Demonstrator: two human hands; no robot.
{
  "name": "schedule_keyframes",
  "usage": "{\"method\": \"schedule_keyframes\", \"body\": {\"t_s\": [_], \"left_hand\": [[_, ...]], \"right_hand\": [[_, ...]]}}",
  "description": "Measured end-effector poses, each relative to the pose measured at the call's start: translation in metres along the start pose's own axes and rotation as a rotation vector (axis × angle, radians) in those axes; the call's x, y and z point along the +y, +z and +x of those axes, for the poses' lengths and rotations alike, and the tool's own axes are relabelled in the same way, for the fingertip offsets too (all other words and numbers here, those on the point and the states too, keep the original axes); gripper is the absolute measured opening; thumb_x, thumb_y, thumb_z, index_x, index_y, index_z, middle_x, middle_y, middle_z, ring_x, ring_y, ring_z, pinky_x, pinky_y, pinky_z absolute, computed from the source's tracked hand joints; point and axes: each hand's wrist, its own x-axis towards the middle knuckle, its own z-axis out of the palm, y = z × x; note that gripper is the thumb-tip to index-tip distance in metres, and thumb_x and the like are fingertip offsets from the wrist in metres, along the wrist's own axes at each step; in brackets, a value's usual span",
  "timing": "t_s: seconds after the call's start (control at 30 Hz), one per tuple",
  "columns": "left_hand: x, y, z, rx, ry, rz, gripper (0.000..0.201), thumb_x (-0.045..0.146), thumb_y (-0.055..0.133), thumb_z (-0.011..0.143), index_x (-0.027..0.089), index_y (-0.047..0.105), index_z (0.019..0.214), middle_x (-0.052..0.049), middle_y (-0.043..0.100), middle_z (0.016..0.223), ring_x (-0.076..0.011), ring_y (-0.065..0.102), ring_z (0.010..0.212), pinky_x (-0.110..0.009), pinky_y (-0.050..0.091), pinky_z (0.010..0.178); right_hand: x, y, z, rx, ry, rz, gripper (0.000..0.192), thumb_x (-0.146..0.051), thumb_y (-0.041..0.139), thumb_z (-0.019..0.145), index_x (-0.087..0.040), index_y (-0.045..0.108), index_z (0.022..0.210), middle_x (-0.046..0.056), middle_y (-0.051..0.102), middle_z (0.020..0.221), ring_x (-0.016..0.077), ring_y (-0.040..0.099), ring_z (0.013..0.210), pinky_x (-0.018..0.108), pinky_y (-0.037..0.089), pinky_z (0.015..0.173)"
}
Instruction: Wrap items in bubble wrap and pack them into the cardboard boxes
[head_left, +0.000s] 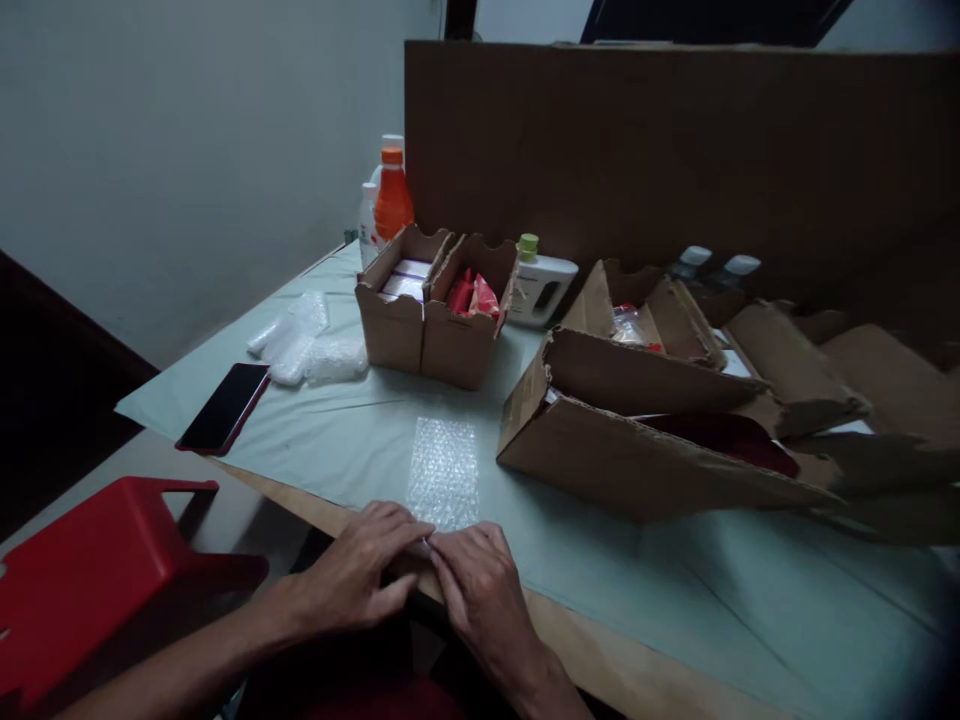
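A small sheet of bubble wrap (444,465) lies flat on the table, its near end reaching to my hands at the front edge. My left hand (371,560) is closed over the left side of that end, fingers curled forward and thumb lower down. At the right side my right hand (480,575) pinches the same end, its fingers pressed together. The fingertips of both hands almost meet. A bit of something pale shows between them, but my fingers hide whether anything is wrapped inside.
Bubble-wrapped bundles (300,345) and a phone (223,408) lie to the left. Cardboard bins (420,335) stand behind, and a larger cardboard box (645,460) is on the right. Bottles (394,195) stand at the back. A red stool (112,580) is at lower left.
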Motion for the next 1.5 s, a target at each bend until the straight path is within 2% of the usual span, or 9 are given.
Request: {"method": "schedule_keyframes", "body": {"t_s": [0.13, 0.37, 0.47, 0.6, 0.77, 0.9, 1.07, 1.23, 1.5], "left_hand": [[-0.005, 0.016, 0.009, 0.213, -0.204, -0.082, 0.014, 0.014, 0.052, 0.088, 0.019, 0.065, 0.087, -0.005, 0.067, 0.084, -0.0197, 0.063, 0.084, -0.032, 0.050, 0.077], [-0.012, 0.024, 0.013, 0.377, -0.217, 0.089, 0.025, 0.018, 0.055, 0.089, 0.017, 0.067, 0.111, -0.005, 0.066, 0.086, -0.0210, 0.062, 0.081, -0.033, 0.050, 0.074], [-0.012, 0.027, 0.015, 0.382, -0.212, 0.207, 0.031, 0.016, 0.056, 0.087, 0.016, 0.065, 0.117, -0.006, 0.066, 0.083, -0.0223, 0.061, 0.079, -0.034, 0.050, 0.072], [-0.014, 0.031, 0.020, 0.352, -0.235, 0.314, 0.040, 0.013, 0.058, 0.085, 0.018, 0.061, 0.124, -0.005, 0.067, 0.085, -0.0228, 0.060, 0.079, -0.036, 0.050, 0.073], [-0.014, 0.028, 0.019, 0.386, -0.163, 0.340, 0.042, 0.015, 0.057, 0.089, 0.019, 0.053, 0.131, -0.010, 0.066, 0.108, -0.0256, 0.061, 0.097, -0.040, 0.052, 0.085], [-0.010, 0.019, 0.010, 0.343, 0.019, 0.288, 0.045, 0.020, 0.063, 0.089, 0.019, 0.051, 0.132, -0.014, 0.058, 0.132, -0.0297, 0.052, 0.122, -0.046, 0.045, 0.102], [-0.012, 0.017, 0.004, 0.258, -0.001, 0.178, 0.032, 0.010, 0.052, 0.093, 0.021, 0.058, 0.123, -0.007, 0.070, 0.104, -0.0231, 0.061, 0.100, -0.040, 0.048, 0.090], [-0.021, 0.020, 0.021, 0.328, -0.133, 0.203, 0.031, 0.017, 0.055, 0.093, 0.019, 0.061, 0.123, -0.006, 0.070, 0.090, -0.0219, 0.062, 0.081, -0.038, 0.051, 0.077], [-0.021, 0.019, 0.027, 0.387, -0.037, 0.316, 0.031, 0.020, 0.057, 0.091, 0.019, 0.062, 0.122, -0.013, 0.064, 0.124, -0.0281, 0.059, 0.113, -0.046, 0.049, 0.096]], "right_hand": [[0.011, -0.008, 0.000, 0.013, 0.068, 0.055, 0.034, -0.016, 0.067, 0.088, -0.021, 0.060, 0.121, 0.004, 0.074, 0.099, 0.0204, 0.063, 0.085, 0.035, 0.047, 0.080], [0.037, -0.002, -0.006, 0.106, 0.250, -0.008, 0.033, -0.017, 0.062, 0.091, -0.021, 0.063, 0.124, 0.002, 0.074, 0.086, 0.0185, 0.065, 0.075, 0.030, 0.052, 0.070], [0.037, -0.001, -0.004, 0.150, 0.205, -0.087, 0.030, -0.021, 0.060, 0.094, -0.020, 0.061, 0.124, 0.002, 0.072, 0.083, 0.0175, 0.063, 0.070, 0.031, 0.051, 0.069], [0.031, -0.010, -0.010, 0.226, 0.040, -0.253, 0.029, -0.023, 0.058, 0.096, -0.017, 0.059, 0.124, 0.011, 0.071, 0.108, 0.0233, 0.066, 0.095, 0.038, 0.048, 0.082], [0.023, -0.012, -0.007, 0.046, -0.078, -0.255, 0.025, -0.014, 0.056, 0.093, -0.022, 0.064, 0.115, 0.008, 0.070, 0.122, 0.0284, 0.058, 0.119, 0.045, 0.040, 0.098], [0.024, -0.008, 0.001, 0.102, -0.086, -0.192, 0.025, -0.007, 0.052, 0.094, -0.021, 0.065, 0.109, 0.004, 0.075, 0.107, 0.0241, 0.064, 0.107, 0.042, 0.041, 0.095], [0.024, -0.011, 0.004, 0.100, -0.013, -0.037, 0.018, -0.010, 0.050, 0.097, -0.021, 0.064, 0.101, 0.002, 0.074, 0.087, 0.0169, 0.065, 0.077, 0.034, 0.046, 0.077], [0.023, -0.014, 0.002, 0.234, 0.007, -0.179, 0.020, -0.017, 0.052, 0.098, -0.020, 0.062, 0.115, 0.009, 0.073, 0.109, 0.0221, 0.065, 0.099, 0.037, 0.046, 0.085], [0.024, -0.007, 0.007, 0.100, -0.040, -0.242, 0.028, -0.010, 0.053, 0.093, -0.021, 0.065, 0.116, 0.007, 0.073, 0.114, 0.0243, 0.062, 0.110, 0.043, 0.042, 0.095]]}}
